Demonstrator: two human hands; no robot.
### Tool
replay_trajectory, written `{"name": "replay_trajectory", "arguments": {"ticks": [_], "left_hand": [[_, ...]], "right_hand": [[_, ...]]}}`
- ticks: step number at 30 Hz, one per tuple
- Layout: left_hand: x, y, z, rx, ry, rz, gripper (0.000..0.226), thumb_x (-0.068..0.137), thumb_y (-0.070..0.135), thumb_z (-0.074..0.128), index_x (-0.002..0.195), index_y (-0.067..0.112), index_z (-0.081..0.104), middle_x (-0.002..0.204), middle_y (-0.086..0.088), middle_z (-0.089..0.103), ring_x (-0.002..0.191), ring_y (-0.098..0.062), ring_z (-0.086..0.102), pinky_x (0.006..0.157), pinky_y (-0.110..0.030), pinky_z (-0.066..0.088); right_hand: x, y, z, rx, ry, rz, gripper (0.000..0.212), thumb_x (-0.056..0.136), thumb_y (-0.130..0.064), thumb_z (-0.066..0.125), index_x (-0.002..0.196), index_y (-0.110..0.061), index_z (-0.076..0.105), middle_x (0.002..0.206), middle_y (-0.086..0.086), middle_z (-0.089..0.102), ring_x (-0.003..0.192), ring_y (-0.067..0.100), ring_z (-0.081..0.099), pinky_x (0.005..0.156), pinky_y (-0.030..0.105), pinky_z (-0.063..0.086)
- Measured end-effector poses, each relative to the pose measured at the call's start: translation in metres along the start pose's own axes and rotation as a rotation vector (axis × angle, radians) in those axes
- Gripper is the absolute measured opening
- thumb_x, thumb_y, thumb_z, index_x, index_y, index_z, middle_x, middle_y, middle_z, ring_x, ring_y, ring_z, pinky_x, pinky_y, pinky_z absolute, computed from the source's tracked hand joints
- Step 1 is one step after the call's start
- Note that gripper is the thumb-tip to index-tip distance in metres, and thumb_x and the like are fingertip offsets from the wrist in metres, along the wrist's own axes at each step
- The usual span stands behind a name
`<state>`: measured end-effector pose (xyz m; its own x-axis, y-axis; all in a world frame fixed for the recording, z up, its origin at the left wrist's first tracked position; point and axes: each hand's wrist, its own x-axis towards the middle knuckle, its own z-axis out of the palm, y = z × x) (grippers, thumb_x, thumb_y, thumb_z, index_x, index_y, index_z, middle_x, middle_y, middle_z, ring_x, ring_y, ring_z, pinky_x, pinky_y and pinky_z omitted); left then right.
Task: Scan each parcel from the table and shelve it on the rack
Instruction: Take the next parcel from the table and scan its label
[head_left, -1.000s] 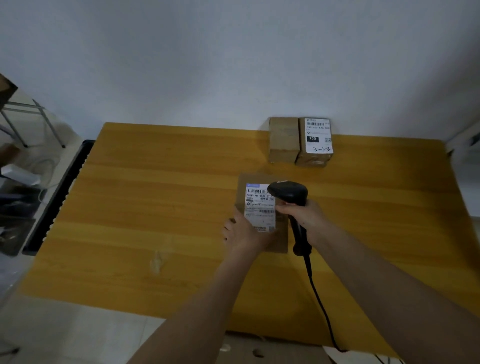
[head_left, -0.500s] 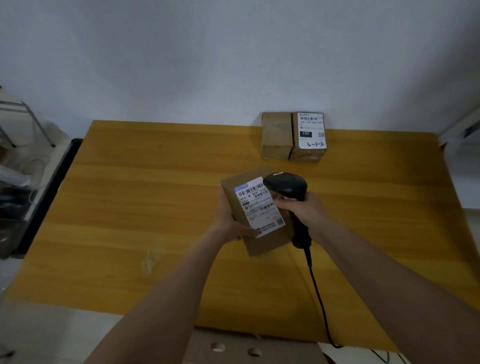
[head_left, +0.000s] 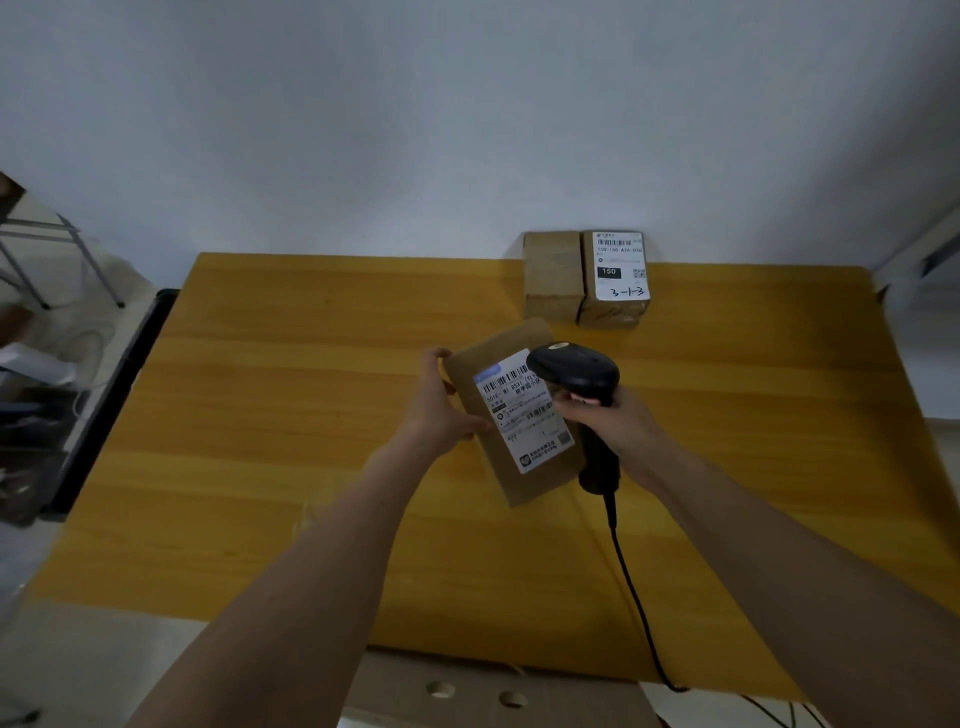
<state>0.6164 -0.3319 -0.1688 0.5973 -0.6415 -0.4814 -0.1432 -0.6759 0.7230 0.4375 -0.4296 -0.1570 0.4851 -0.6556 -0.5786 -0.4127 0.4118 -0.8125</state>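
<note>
Here the left hand (head_left: 441, 410) grips the flat parcel (head_left: 511, 415), now lifted and tilted off the table (head_left: 260, 467), while the right hand (head_left: 618, 431) holds the scanner (head_left: 576, 376) over its label. Two boxes (head_left: 584, 278) by the wall await scanning; shelving seems not yet begun.

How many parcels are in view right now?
3: one flat parcel held in the left hand, two boxes side by side at the table's far edge.

Brown parcel (head_left: 511, 415), white barcoded label (head_left: 524, 410); black scanner (head_left: 576, 376); seemingly yellow-striped wood table (head_left: 291, 395).
</note>
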Motion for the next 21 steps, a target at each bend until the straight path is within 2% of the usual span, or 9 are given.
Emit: {"name": "replay_trajectory", "arguments": {"ticks": [2,3,7,10,12,15,17,19,21], "left_hand": [[-0.001,0.005,0.001,0.081,0.066,0.083,0.094,0.061,-0.004,0.087,0.134,0.022,0.033,0.129,-0.007,0.048,0.106,-0.030,0.060,0.083,-0.046,0.056],[-0.002,0.007,0.001,0.115,0.088,0.109,0.093,0.061,-0.003,0.087,0.133,0.020,0.033,0.133,-0.007,0.047,0.107,-0.032,0.061,0.086,-0.047,0.055],[-0.005,0.015,0.005,0.210,0.153,0.149,0.087,0.063,0.004,0.087,0.133,0.016,0.036,0.132,-0.007,0.049,0.107,-0.029,0.059,0.077,-0.037,0.052],[-0.010,0.018,0.009,0.229,0.148,0.188,0.089,0.067,0.006,0.086,0.139,0.015,0.035,0.135,-0.008,0.047,0.116,-0.029,0.053,0.085,-0.037,0.050],[-0.013,0.020,0.011,0.259,0.141,0.207,0.090,0.070,0.007,0.084,0.145,0.015,0.033,0.141,-0.008,0.043,0.124,-0.028,0.048,0.096,-0.038,0.046],[-0.017,0.022,0.013,0.295,0.136,0.214,0.092,0.071,0.009,0.084,0.147,0.013,0.032,0.148,-0.007,0.036,0.129,-0.027,0.044,0.102,-0.037,0.042],[-0.019,0.024,0.015,0.315,0.118,0.203,0.096,0.071,0.008,0.083,0.149,0.012,0.028,0.151,-0.008,0.031,0.133,-0.028,0.041,0.105,-0.038,0.040],[-0.021,0.026,0.017,0.332,0.097,0.194,0.099,0.071,0.007,0.083,0.151,0.011,0.025,0.154,-0.009,0.026,0.137,-0.029,0.036,0.109,-0.039,0.036],[-0.022,0.027,0.019,0.341,0.095,0.191,0.101,0.071,0.007,0.083,0.152,0.011,0.023,0.156,-0.009,0.025,0.139,-0.029,0.034,0.111,-0.040,0.035]], "right_hand": [[0.000,-0.003,-0.001,-0.012,-0.019,-0.019,0.012,0.085,-0.013,0.069,0.094,-0.006,0.067,0.099,0.004,0.068,0.093,0.015,0.063,0.069,0.024,0.045],[-0.001,-0.005,-0.001,-0.019,-0.024,-0.026,0.014,0.085,-0.013,0.069,0.096,-0.005,0.067,0.100,0.004,0.068,0.093,0.015,0.062,0.069,0.023,0.045],[-0.009,-0.008,-0.001,-0.049,-0.032,-0.032,0.011,0.086,-0.014,0.069,0.096,-0.009,0.068,0.098,0.000,0.067,0.089,0.010,0.061,0.063,0.019,0.043],[-0.020,-0.007,0.000,-0.108,0.019,-0.097,0.010,0.087,-0.013,0.068,0.097,-0.012,0.066,0.093,-0.003,0.066,0.082,0.005,0.060,0.055,0.012,0.042],[-0.028,-0.003,0.000,-0.144,0.083,-0.138,0.014,0.087,-0.013,0.069,0.100,-0.010,0.068,0.095,0.000,0.068,0.084,0.006,0.061,0.062,0.017,0.047],[-0.046,0.008,-0.001,-0.180,0.089,-0.146,0.014,0.087,-0.014,0.068,0.100,-0.009,0.068,0.095,0.003,0.068,0.090,0.013,0.063,0.074,0.028,0.051],[-0.057,0.015,-0.003,-0.165,0.081,-0.157,0.010,0.087,-0.012,0.068,0.097,-0.011,0.068,0.089,0.000,0.068,0.088,0.013,0.064,0.069,0.023,0.052],[-0.069,0.020,-0.005,-0.145,0.069,-0.184,0.008,0.088,-0.009,0.066,0.095,-0.012,0.067,0.082,-0.006,0.066,0.078,0.007,0.061,0.056,0.011,0.045],[-0.077,0.023,-0.007,-0.134,0.064,-0.189,0.008,0.089,-0.009,0.064,0.096,-0.012,0.067,0.081,-0.007,0.065,0.075,0.006,0.059,0.053,0.009,0.042]]}}
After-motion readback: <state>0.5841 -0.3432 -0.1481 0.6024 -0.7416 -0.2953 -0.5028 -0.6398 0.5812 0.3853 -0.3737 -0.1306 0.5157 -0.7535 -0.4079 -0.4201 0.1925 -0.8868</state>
